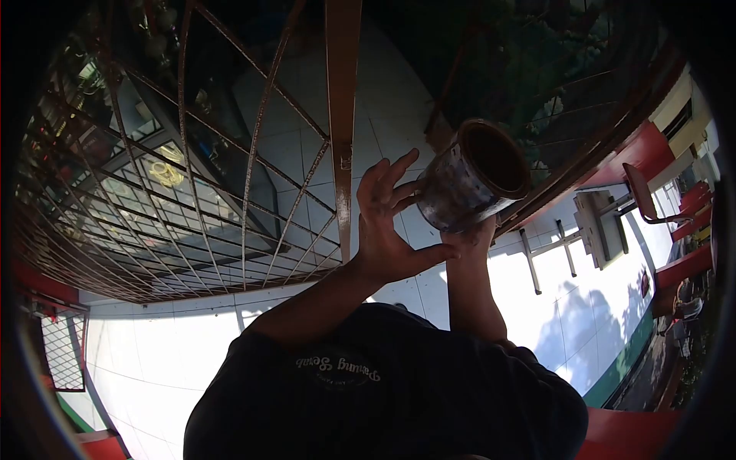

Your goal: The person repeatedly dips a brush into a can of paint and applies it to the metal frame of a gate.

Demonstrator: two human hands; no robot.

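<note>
While your right hand (478, 234) grips the uncovered can (458, 188) | left hand (385, 244) spread beside it | can raised; remainder unclear

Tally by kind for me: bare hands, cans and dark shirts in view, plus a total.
Bare hands: 2 (left hand, open near the can; right hand, partly hidden behind it)
Cans: 1 (stained can)
Dark shirts: 1 (printed shirt)
Total: 4
</note>
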